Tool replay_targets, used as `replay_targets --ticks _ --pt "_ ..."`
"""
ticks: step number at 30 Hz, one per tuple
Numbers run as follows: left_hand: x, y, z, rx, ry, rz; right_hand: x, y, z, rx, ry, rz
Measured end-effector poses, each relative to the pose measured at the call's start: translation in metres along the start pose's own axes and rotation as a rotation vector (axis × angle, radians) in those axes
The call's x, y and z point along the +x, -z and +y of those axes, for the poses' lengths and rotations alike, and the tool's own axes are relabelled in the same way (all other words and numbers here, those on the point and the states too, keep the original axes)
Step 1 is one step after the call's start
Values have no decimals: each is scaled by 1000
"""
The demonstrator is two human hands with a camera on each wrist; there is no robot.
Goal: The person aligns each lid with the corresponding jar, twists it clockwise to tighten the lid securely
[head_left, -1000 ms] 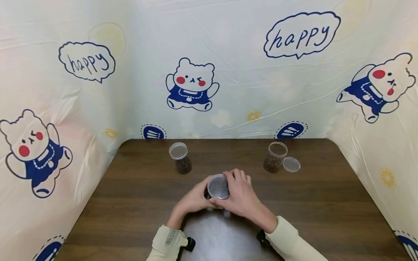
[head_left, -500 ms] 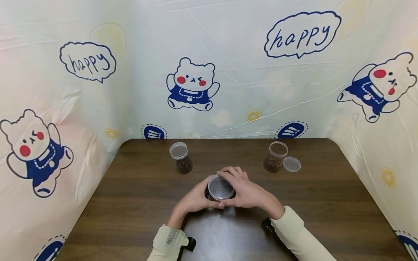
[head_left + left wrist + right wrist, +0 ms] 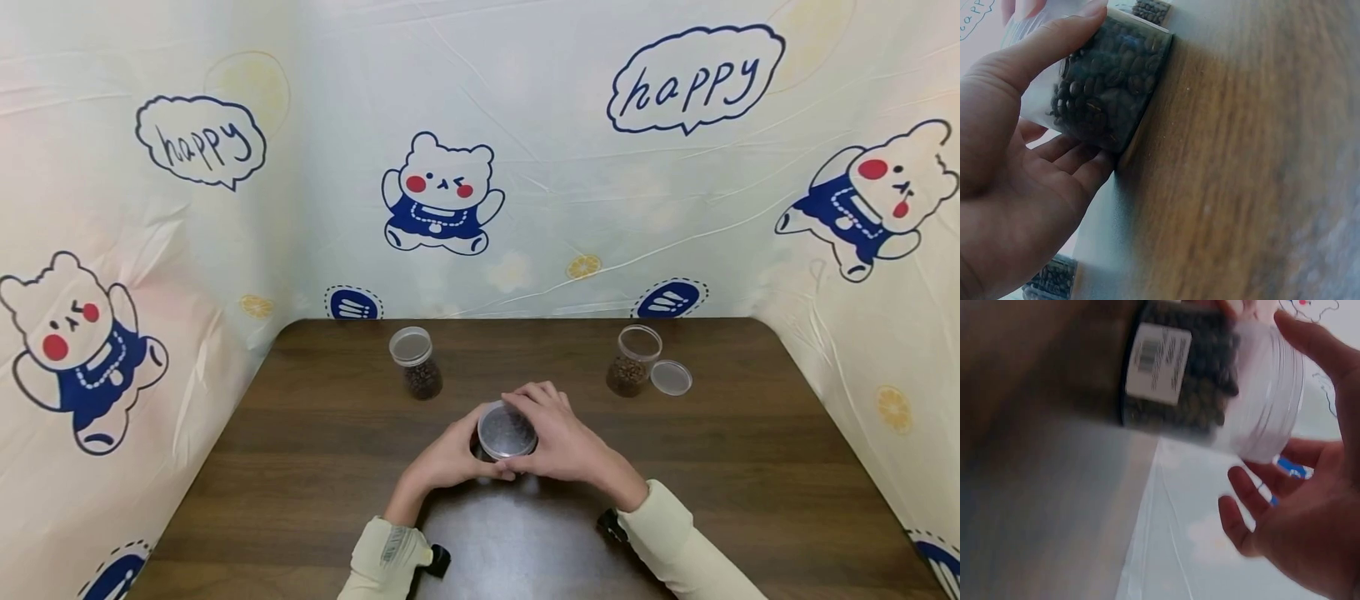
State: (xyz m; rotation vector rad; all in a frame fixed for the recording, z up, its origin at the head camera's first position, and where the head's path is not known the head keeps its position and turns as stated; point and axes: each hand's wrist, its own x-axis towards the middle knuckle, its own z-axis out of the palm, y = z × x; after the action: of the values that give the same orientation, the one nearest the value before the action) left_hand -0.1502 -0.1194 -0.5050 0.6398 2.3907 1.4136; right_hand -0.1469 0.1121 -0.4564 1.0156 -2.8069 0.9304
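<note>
A clear plastic jar (image 3: 507,432) of coffee beans stands upright on the table, its clear lid facing up. My left hand (image 3: 450,454) grips the jar's body, thumb at the near side and fingers round the far side. In the left wrist view dark beans (image 3: 1110,81) show through the wall below that thumb. My right hand (image 3: 564,442) holds the lid's edge between its thumb in front and fingers behind. A white barcode label (image 3: 1159,362) sits on the jar's side in the right wrist view, where the ridged lid (image 3: 1282,394) lies between thumb and fingers.
Farther back on the left stands a second bean jar (image 3: 416,367) with a lid on. An uncovered bean jar (image 3: 628,371) is at the back right, with a loose clear lid (image 3: 671,377) lying beside it. A printed curtain (image 3: 540,192) surrounds the brown table (image 3: 315,467).
My right hand has turned about the lid, its wrist first swinging right and away, then slightly back. My left hand keeps its grip; the other jars stay put.
</note>
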Motion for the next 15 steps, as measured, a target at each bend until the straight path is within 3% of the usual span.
replay_targets --ticks 5,10,13,15 --pt "0 1 1 -8 0 -1 -3 -12 -13 -114 -97 126" --pt "0 2 2 -6 -4 -2 -7 -22 -24 -277 -140 238" --pt "0 2 2 -3 3 -5 -7 -21 -26 -273 -152 204" --pt "0 1 1 -2 4 -8 -6 -17 -23 -196 -151 138"
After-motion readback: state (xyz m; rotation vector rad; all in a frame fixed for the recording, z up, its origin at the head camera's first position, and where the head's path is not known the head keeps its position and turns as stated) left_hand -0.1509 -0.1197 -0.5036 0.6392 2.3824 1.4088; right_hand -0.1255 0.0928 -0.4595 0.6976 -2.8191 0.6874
